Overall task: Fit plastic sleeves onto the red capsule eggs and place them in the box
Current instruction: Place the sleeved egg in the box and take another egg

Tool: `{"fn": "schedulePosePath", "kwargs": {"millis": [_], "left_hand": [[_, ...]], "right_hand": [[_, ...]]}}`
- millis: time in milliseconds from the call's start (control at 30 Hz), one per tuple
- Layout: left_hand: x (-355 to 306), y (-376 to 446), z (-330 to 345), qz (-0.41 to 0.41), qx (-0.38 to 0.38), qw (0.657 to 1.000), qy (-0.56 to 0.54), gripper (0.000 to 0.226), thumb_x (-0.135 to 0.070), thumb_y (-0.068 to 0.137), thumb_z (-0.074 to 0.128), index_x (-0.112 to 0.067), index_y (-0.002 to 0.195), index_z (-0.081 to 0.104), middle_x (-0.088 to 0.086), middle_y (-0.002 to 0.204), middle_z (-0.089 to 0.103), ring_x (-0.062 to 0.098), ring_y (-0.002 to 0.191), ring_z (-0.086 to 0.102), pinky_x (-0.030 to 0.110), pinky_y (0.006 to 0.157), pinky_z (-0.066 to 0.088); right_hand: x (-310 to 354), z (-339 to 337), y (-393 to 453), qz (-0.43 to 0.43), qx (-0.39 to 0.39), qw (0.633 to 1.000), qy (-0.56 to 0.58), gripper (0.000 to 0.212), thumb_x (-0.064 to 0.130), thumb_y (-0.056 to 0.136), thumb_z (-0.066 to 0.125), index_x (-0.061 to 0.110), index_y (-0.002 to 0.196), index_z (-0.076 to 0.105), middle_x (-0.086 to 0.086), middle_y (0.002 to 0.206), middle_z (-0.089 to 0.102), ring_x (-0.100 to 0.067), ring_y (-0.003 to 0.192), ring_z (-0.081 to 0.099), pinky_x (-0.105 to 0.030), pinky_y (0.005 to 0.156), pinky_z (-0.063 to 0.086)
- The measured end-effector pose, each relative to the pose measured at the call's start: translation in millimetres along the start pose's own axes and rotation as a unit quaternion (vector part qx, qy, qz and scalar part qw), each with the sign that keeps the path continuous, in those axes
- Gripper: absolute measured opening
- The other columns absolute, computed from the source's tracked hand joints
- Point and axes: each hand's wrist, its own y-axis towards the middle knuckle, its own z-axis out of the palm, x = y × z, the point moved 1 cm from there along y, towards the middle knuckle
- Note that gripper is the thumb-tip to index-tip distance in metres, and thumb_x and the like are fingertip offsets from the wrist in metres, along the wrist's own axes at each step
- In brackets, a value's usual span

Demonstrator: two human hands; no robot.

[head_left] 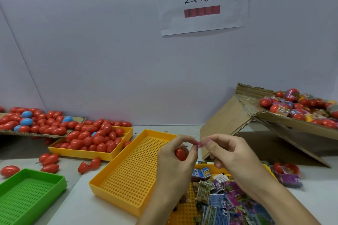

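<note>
Red capsule egg [180, 154] upright in left hand [176, 159], right hand [229, 153] pinching sleeve [199, 144]

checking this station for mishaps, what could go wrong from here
The left hand cups a red egg loosely while its fingertips also pinch the sleeve with the right hand; the egg could slip into the empty yellow tray. Loose eggs on the table could roll off. The tilted box of finished eggs might spill.

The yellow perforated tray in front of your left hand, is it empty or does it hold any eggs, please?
Empty: the yellow perforated tray shows only bare holes across its visible floor; the left hand hides its right edge.
</note>
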Motion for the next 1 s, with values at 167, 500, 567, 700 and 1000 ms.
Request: {"fn": "schedulePosePath", "kwargs": {"millis": [167,500,567,700,1000], "left_hand": [[0.8,1.3,-0.8,-0.008,-0.024,1.0,-0.014,0.013,-0.013,0.092,0.068,-0.023,0.083,0.071,-0.008,0.051,0.046,0.006,0.046,0.037,0.017,0.046,0.029],[0.6,0.3,0.1,-0.002,-0.001,1.0,0.02,0.018,-0.012,0.092,0.068,-0.027,0.083,0.07,-0.011,0.051,0.047,0.006,0.047,0.038,0.018,0.047,0.03],[1.2,0.4,0.6,-0.005,0.01,1.0,0.025,0.018,-0.013,0.092,0.067,-0.028,0.082,0.07,-0.01,0.051,0.046,0.006,0.047,0.037,0.02,0.048,0.03],[0.8,-0.5,0.6,-0.013,0.019,0.999,0.023,0.018,-0.013,0.092,0.067,-0.028,0.082,0.071,-0.011,0.052,0.048,0.006,0.048,0.039,0.018,0.048,0.031],[0.6,0.6,0.1,-0.034,0.012,0.999,0.008,0.017,-0.011,0.091,0.067,-0.024,0.081,0.071,-0.01,0.05,0.05,0.004,0.045,0.04,0.014,0.046,0.03]], "right_hand": [[-4.3,-2.3,1.8,0.034,0.002,0.999,-0.015,0.045,0.057,0.077,0.06,0.016,0.08,0.079,-0.004,0.069,0.057,-0.01,0.069,0.05,-0.026,0.065,0.039],[-3.0,-1.5,1.8,0.041,-0.05,0.997,-0.045,0.028,0.033,0.093,0.061,0.024,0.077,0.081,0.008,0.067,0.069,0.009,0.064,0.054,-0.024,0.07,0.035],[-3.4,-1.7,1.7,0.044,-0.063,0.996,-0.041,0.025,0.031,0.093,0.062,0.024,0.079,0.081,0.003,0.075,0.074,0.01,0.065,0.055,-0.024,0.071,0.036],[-4.2,-2.1,1.2,0.043,-0.076,0.996,-0.025,0.019,0.027,0.09,0.067,0.022,0.08,0.081,0.0,0.08,0.075,0.007,0.065,0.059,-0.023,0.069,0.04],[-2.8,-2.8,1.6,0.033,-0.047,0.998,0.027,0.018,0.026,0.088,0.068,0.018,0.078,0.082,0.016,0.049,0.059,0.009,0.047,0.054,-0.007,0.044,0.039]]}}
